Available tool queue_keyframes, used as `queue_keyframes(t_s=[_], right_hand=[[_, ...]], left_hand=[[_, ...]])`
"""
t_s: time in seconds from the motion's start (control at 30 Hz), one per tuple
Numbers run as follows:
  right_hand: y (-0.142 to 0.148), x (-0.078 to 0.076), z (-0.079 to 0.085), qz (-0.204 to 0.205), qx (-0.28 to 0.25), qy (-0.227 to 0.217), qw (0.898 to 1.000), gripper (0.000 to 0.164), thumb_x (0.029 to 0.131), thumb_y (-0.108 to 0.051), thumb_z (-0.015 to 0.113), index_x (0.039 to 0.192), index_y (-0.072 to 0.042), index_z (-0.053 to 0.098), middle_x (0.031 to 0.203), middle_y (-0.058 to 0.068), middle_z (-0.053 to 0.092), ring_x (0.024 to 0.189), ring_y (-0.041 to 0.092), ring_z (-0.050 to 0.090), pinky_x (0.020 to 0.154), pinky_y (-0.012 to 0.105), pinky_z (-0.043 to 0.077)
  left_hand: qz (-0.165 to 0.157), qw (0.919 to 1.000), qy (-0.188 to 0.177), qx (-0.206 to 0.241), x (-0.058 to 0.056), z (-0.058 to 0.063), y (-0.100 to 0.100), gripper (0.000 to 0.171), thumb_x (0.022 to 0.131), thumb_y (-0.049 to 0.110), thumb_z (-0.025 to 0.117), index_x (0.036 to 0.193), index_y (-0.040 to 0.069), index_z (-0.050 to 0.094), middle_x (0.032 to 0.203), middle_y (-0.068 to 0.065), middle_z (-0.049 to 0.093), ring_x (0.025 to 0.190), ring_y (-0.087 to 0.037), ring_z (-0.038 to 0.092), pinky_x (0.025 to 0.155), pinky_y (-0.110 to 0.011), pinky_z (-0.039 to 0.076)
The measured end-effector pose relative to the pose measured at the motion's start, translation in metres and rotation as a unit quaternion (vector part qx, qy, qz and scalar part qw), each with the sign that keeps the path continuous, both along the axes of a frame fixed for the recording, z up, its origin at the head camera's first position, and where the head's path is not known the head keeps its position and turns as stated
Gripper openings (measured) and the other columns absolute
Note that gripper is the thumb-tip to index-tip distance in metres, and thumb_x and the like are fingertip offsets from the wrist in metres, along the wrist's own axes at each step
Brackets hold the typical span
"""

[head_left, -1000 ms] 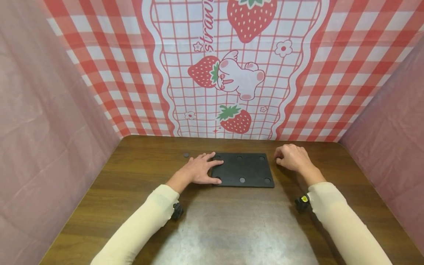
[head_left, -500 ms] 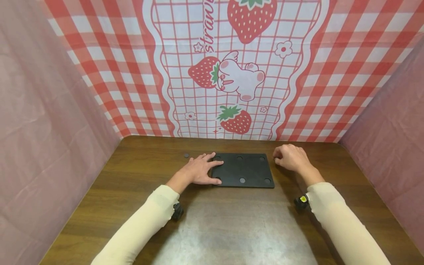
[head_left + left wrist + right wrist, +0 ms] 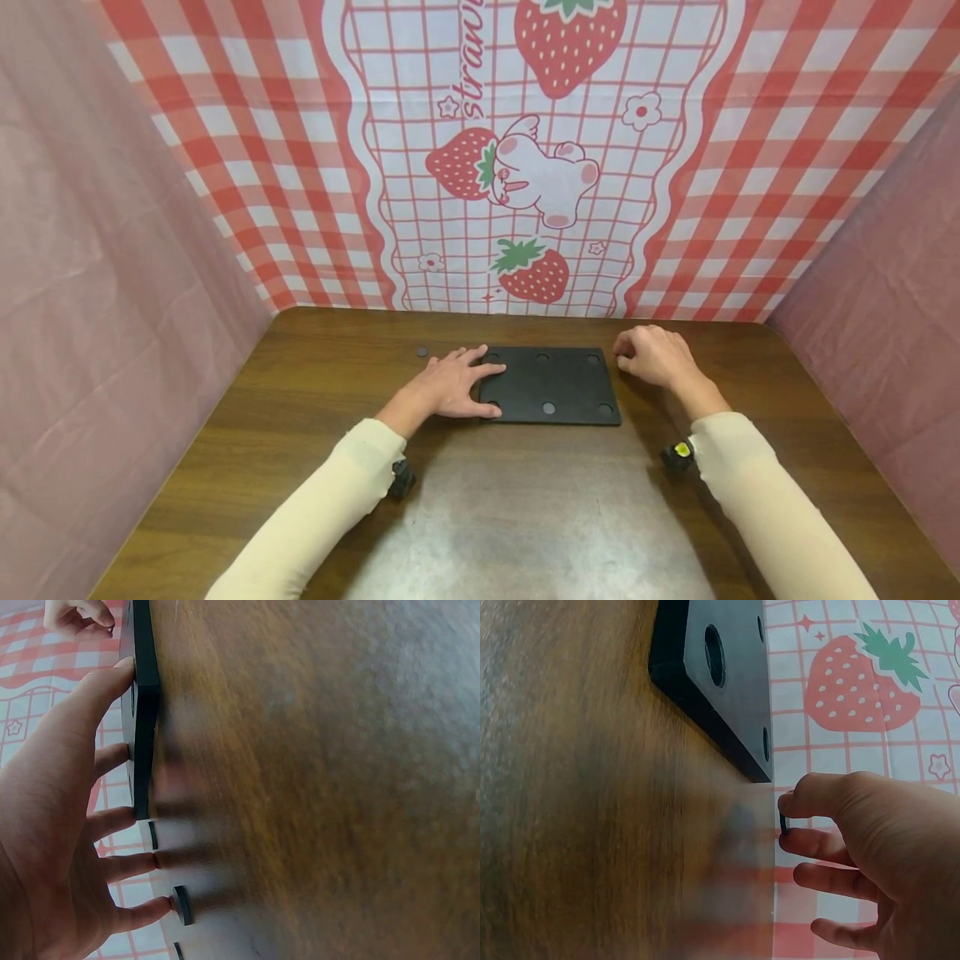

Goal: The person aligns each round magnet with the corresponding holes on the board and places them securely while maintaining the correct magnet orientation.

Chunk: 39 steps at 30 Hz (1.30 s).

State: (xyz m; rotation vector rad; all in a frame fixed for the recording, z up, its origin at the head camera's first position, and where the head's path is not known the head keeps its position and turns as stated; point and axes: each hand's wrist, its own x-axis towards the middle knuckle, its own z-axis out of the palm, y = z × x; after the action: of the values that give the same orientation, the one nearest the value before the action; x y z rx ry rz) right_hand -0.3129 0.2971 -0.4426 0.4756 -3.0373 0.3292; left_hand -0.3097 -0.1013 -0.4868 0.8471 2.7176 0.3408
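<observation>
A flat black board (image 3: 558,383) with round recesses lies on the table. My left hand (image 3: 453,383) rests spread over its left end, thumb and some fingertips on the board. In the left wrist view, the little finger meets a small dark disc (image 3: 182,906) beside the board; another disc (image 3: 154,835) sits near the other fingers. These are mostly hidden under the hand in the head view. My right hand (image 3: 652,354) is just right of the board's far right corner. Its thumb and index finger pinch a thin dark disc (image 3: 784,823) on edge.
One loose grey disc (image 3: 422,352) lies on the wooden table (image 3: 322,392), left of my left hand. The front middle recess (image 3: 549,408) looks lighter than the others. A strawberry-print cloth (image 3: 540,167) hangs behind the table, with pink curtains (image 3: 112,250) at the sides.
My right hand has shifted slightly left, closer to the board. The left hand and the board have stayed where they were.
</observation>
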Motion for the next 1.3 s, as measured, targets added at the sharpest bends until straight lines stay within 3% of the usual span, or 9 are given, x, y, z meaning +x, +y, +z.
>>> queue_keyframes(t_s=[0.27,0.53,0.63,0.77,1.03,1.13,1.3], right_hand=[[-0.005,-0.002,0.001,0.004,0.001,0.003,1.0,0.014,0.096,-0.017,0.083,0.108,-0.011,0.087,0.101,0.009,0.085,0.093,0.029,0.076,0.082,0.059,0.06],[-0.011,-0.004,0.003,0.012,0.003,0.009,1.0,0.011,0.095,-0.017,0.083,0.104,-0.013,0.087,0.098,0.007,0.085,0.091,0.028,0.074,0.079,0.057,0.061],[-0.012,-0.004,0.003,0.013,0.004,0.01,1.0,0.013,0.095,-0.017,0.083,0.106,-0.012,0.087,0.1,0.008,0.085,0.092,0.029,0.075,0.079,0.057,0.061],[-0.014,-0.004,0.004,0.014,0.003,0.011,1.0,0.016,0.095,-0.017,0.083,0.109,-0.011,0.087,0.102,0.01,0.085,0.094,0.03,0.076,0.08,0.058,0.061],[-0.022,-0.005,0.005,0.017,0.008,0.002,1.0,0.018,0.096,-0.017,0.083,0.112,-0.01,0.086,0.107,0.01,0.085,0.098,0.032,0.076,0.085,0.061,0.061],[-0.024,-0.006,0.004,0.017,0.009,-0.001,1.0,0.018,0.096,-0.018,0.083,0.112,-0.011,0.087,0.106,0.01,0.085,0.098,0.031,0.076,0.085,0.06,0.061],[-0.027,-0.006,0.004,0.017,0.004,0.0,1.0,0.017,0.095,-0.018,0.084,0.111,-0.013,0.087,0.103,0.007,0.086,0.096,0.03,0.077,0.083,0.058,0.061]], left_hand=[[0.006,1.0,0.001,0.008,-0.012,-0.019,-0.002,0.095,0.09,0.091,0.067,0.173,0.054,0.038,0.193,0.001,0.018,0.177,-0.043,0.023,0.13,-0.085,0.028],[-0.003,1.0,0.007,0.002,-0.02,-0.029,-0.003,0.098,0.088,0.095,0.065,0.173,0.056,0.037,0.193,0.001,0.016,0.177,-0.045,0.021,0.129,-0.087,0.026],[-0.002,1.0,0.005,0.0,-0.018,-0.027,-0.003,0.097,0.088,0.095,0.065,0.173,0.056,0.036,0.193,0.002,0.016,0.178,-0.044,0.021,0.13,-0.086,0.027],[0.002,1.0,-0.006,0.006,-0.009,-0.014,-0.002,0.095,0.09,0.09,0.067,0.173,0.053,0.038,0.193,-0.001,0.017,0.177,-0.045,0.022,0.13,-0.086,0.024],[0.003,1.0,0.005,0.008,-0.001,-0.005,-0.002,0.095,0.09,0.091,0.067,0.173,0.051,0.04,0.192,-0.002,0.02,0.176,-0.047,0.025,0.129,-0.086,0.027],[0.001,1.0,-0.003,0.006,-0.004,-0.007,-0.002,0.095,0.091,0.089,0.067,0.173,0.051,0.039,0.193,-0.002,0.018,0.176,-0.046,0.023,0.13,-0.086,0.026],[-0.004,1.0,0.005,-0.002,-0.019,-0.027,-0.004,0.098,0.087,0.098,0.062,0.173,0.058,0.034,0.193,0.002,0.015,0.178,-0.043,0.022,0.13,-0.086,0.027]])
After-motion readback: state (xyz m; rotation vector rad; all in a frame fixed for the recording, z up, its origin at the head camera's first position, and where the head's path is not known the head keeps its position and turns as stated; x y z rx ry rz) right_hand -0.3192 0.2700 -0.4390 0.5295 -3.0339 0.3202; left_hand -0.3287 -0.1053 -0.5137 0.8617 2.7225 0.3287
